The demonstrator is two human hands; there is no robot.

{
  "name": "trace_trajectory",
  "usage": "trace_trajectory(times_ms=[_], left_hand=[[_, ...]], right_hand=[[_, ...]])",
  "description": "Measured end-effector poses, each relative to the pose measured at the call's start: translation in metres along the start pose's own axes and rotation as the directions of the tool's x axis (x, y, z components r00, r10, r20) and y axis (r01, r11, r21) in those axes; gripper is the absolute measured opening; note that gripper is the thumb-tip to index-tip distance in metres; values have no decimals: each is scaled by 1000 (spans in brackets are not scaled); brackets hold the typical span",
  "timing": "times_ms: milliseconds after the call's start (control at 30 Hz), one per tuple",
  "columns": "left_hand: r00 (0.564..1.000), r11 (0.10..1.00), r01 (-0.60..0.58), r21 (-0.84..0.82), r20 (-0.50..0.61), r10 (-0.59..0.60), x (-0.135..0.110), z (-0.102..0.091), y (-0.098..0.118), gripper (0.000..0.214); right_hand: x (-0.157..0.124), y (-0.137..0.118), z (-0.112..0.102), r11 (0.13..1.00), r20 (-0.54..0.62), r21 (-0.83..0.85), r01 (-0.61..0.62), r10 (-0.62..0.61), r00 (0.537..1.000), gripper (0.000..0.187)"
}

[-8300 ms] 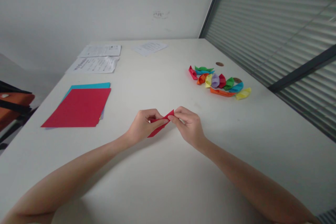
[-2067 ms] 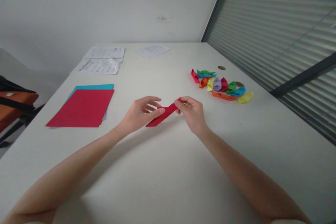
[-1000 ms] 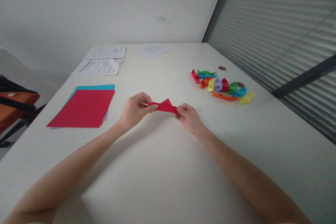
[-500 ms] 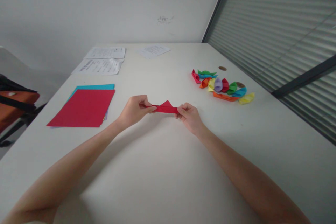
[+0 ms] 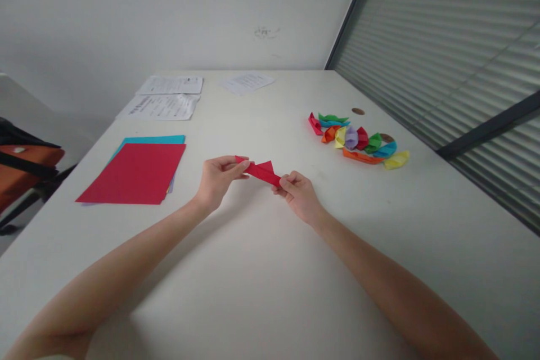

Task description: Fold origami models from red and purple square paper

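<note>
A strip of folded red paper (image 5: 262,173) is stretched between my two hands above the white table. It slants down to the right, and a small triangular flap stands up from its upper edge. My left hand (image 5: 219,179) pinches the left end between thumb and fingers. The right end is gripped by my right hand (image 5: 298,193), thumb on top, with the other fingers curled beneath. Both ends of the strip are partly covered by the fingers.
To the left lies a stack of coloured paper sheets (image 5: 135,173), red on top. Several folded paper pieces (image 5: 351,137) in mixed colours sit at the right. Printed sheets (image 5: 162,107) lie at the back left. Window blinds (image 5: 447,39) border the right side; an orange bag (image 5: 27,171) is at far left.
The red folded paper has tilted from nearly level to sloping down rightward. My right hand has moved slightly left and down, and the left hand's fingers have shifted on their end.
</note>
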State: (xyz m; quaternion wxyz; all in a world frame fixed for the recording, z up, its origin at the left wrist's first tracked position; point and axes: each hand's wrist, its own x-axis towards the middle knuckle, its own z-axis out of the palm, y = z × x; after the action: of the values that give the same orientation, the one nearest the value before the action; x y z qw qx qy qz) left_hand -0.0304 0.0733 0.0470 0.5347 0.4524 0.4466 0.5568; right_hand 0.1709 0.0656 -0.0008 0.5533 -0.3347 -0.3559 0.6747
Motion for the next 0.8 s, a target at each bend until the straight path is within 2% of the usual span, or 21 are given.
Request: trace_trajectory(times_ms=[267,433,533,667,800], left_hand=[[998,998,-61,-14,23,61,-2,3,4,36],[998,993,-66,96,2,66,-2,4,2,39],[998,991,-56,118,-4,57,-1,3,2,39],[997,997,-49,55,62,46,-2,3,3,42],[988,998,-39,53,154,31,-1,1,6,44]], right_hand=[[0,1,1,1000,-14,-5,9,-9,1000,40],[-3,2,4,998,-23,-50,42,-43,999,40],[-5,3,6,993,-22,-120,22,-24,999,38],[-7,2,7,965,-12,-260,-24,22,1000,36],[-7,-2,5,926,-22,-377,18,-29,999,38]])
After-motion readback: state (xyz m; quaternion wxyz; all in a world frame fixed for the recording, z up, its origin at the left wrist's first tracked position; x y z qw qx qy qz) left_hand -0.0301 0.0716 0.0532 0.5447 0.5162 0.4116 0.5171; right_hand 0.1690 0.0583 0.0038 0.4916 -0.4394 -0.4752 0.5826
